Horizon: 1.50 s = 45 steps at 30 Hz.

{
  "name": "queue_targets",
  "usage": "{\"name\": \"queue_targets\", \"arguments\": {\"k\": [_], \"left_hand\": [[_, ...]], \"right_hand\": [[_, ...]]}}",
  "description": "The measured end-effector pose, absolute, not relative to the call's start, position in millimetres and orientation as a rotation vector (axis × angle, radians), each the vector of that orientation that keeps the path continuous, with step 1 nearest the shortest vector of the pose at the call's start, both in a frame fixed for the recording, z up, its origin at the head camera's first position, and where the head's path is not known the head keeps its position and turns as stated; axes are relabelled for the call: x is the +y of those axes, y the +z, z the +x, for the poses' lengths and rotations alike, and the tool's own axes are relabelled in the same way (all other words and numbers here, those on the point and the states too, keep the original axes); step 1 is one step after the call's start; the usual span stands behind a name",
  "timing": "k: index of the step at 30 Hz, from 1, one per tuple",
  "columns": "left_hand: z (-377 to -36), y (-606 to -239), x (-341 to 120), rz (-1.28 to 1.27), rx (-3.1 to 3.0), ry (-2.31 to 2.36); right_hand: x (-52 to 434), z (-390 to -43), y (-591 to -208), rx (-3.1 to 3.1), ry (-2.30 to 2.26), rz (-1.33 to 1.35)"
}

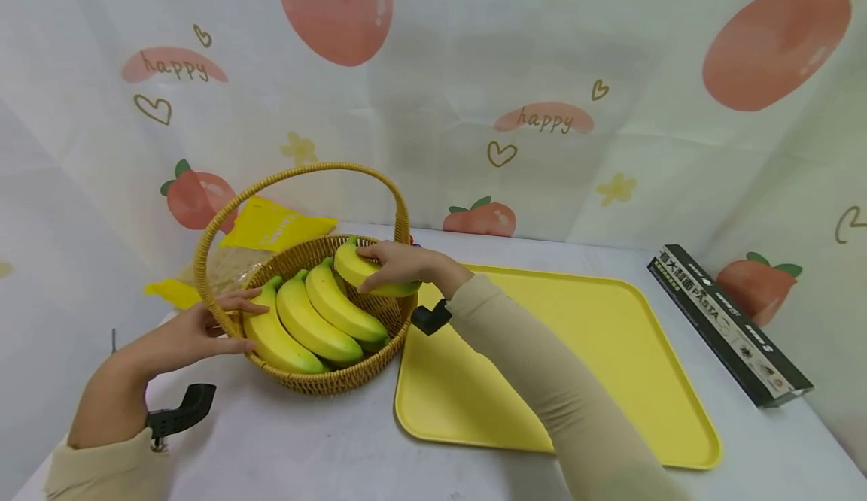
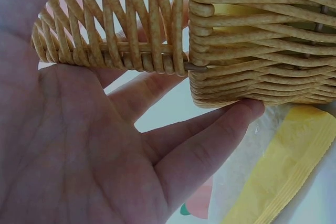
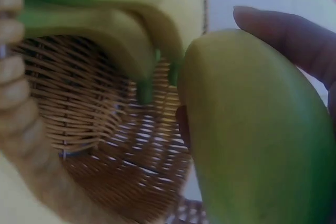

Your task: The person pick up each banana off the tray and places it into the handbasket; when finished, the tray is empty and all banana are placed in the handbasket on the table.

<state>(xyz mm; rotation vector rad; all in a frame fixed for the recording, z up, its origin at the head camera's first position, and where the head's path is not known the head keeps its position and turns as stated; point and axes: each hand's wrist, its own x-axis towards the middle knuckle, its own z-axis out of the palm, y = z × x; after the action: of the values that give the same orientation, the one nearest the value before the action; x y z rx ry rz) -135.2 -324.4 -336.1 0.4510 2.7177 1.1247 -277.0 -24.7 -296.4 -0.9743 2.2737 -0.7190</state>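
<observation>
A wicker basket with a tall arched handle holds several yellow bananas, lying side by side toward its left. My left hand grips the basket's left side where the handle meets the rim. In the left wrist view, its fingers pass around the woven edge. Over the right part of the basket, my right hand holds one banana between thumb and fingers. That banana fills much of the right wrist view, and bare wicker shows beside it.
A yellow tray lies right of the basket, partly under my right forearm. Farther right is a black pasta box. Behind the basket, on the left, lies a yellow and clear plastic bag. A fruit-printed cloth hangs at the back.
</observation>
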Motion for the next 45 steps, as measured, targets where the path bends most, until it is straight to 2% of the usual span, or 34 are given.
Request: {"name": "queue_targets", "arguments": {"k": [17, 45], "left_hand": [[-131, -338, -328, 0.422, 2.729, 1.130], [-130, -338, -332, 0.400, 2.748, 1.086]], "right_hand": [[-52, -276, -303, 2.171, -0.487, -0.874], [-61, -265, -306, 2.153, -0.514, -0.872]]}}
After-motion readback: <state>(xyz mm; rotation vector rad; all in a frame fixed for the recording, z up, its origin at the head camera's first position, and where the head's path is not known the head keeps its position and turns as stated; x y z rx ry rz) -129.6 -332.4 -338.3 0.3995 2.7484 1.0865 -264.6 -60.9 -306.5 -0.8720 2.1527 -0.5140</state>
